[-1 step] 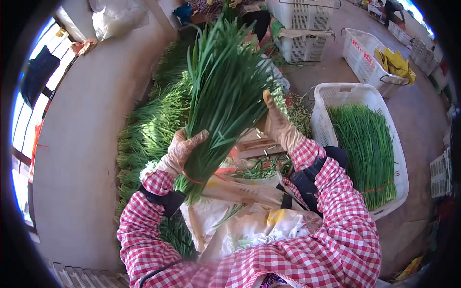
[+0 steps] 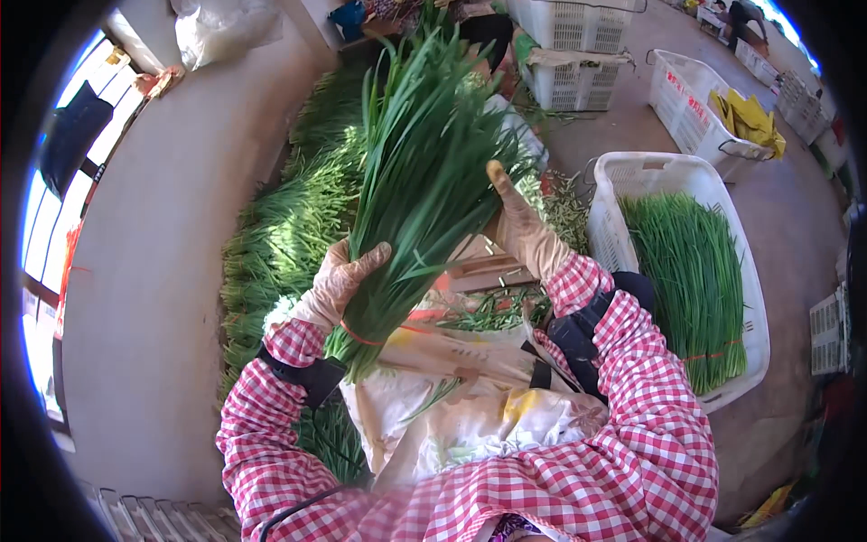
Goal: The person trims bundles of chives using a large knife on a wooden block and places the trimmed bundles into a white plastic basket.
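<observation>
Nearest, lap: a pale, stained cloth apron (image 2: 452,411) spreads between the red-and-white checked sleeves, with loose green scraps lying on it.
Left hand: the left hand (image 2: 339,280), in a tan glove, is clamped around the lower part of the tied bundle, fingers wrapped across the stalks.
Bundle: a thick bundle of long green chive-like leaves (image 2: 411,194) stands nearly upright in front of the person, tilted a little to the right, bound near its base by a thin red band (image 2: 361,338); the leaf tips fan out above.
Right hand: the right hand (image 2: 522,230), also in a tan glove, is flat and spread, its palm pressed against the right side of the leaves, not gripping them.
Just behind the hands: a small reddish wooden piece (image 2: 483,269) shows below the bundle, with trimmed green bits (image 2: 492,312) scattered on the floor.
Left side: a long heap of loose green leaves (image 2: 289,230) lies along the grey concrete floor (image 2: 153,298).
Right side: a white plastic crate (image 2: 673,172) holds flat-laid green bundles (image 2: 691,280).
Farther back: more white slatted crates (image 2: 578,45) stand near one another, one holding a yellow cloth (image 2: 745,117).
</observation>
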{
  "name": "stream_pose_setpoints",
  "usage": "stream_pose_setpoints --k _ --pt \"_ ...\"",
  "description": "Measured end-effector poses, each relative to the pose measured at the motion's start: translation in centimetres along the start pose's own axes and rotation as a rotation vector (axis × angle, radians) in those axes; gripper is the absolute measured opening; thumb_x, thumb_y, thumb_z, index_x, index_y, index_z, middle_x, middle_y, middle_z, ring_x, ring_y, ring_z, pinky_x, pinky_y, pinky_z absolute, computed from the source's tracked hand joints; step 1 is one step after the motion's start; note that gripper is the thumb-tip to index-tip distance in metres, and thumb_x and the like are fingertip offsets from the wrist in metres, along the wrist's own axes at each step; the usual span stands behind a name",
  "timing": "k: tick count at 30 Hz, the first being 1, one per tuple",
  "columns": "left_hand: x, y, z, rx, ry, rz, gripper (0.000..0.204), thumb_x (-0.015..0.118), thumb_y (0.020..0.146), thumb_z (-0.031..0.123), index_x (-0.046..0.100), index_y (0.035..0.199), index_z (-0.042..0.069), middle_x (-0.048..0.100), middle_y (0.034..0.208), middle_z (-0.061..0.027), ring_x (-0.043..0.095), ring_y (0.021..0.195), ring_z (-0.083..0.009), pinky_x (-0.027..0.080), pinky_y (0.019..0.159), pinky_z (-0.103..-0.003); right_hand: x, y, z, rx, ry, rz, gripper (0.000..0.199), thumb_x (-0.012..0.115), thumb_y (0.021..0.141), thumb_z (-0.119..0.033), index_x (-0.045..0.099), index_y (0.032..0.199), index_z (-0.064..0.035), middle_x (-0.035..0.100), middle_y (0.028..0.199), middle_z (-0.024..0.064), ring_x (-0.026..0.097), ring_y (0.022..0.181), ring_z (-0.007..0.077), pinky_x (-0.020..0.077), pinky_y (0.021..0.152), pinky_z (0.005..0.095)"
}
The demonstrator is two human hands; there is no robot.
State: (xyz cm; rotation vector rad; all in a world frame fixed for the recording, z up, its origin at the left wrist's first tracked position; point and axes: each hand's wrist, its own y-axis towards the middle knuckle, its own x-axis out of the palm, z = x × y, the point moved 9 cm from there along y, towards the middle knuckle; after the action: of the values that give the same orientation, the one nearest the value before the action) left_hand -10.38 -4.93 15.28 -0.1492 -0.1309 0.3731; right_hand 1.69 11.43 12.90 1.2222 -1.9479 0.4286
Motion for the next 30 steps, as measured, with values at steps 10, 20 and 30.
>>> stream_pose_setpoints --k 10,20,30 --pt "-6.7 -4.8 3.3 -0.145 0.175 0.419 0.041 0.069 0.081 0.031 0.058 0.103 -0.002 0.065 0.087 -0.0093 0.064 0.071 -0.0179 0.055 0.062 -0.031 0.9 -8.1 3.8 0.157 -0.059 0.142 0.037 0.06 0.086 -0.014 0.049 0.118 0.0003 0.059 0.109 0.0138 0.063 0.092 0.0287 0.0572 0.072 0.0417" --pt "-7.3 -11.5 -1.8 -0.089 0.116 0.361 0.036 0.069 0.082 0.026 0.059 0.104 0.0 0.065 0.086 -0.0073 0.063 0.069 -0.0148 0.054 0.061 -0.03 -10.7 -8.1 10.2 0.646 -0.247 0.234 0.043 0.061 0.086 -0.028 0.051 0.119 -0.002 0.059 0.109 0.0134 0.058 0.101 0.0258 0.0461 0.082 0.0423" --pt "-5.1 -14.8 -9.1 -0.168 -0.152 0.469 0.03 0.065 0.085 0.019 0.059 0.106 -0.001 0.065 0.09 -0.0057 0.061 0.075 -0.013 0.051 0.069 -0.027 10.0 -9.2 8.4 -0.746 -1.819 -0.704 0.072 0.047 0.08 -0.064 0.055 0.109 0.0016 0.06 0.087 0.0202 0.057 0.088 0.0367 0.0427 0.088 0.0431"
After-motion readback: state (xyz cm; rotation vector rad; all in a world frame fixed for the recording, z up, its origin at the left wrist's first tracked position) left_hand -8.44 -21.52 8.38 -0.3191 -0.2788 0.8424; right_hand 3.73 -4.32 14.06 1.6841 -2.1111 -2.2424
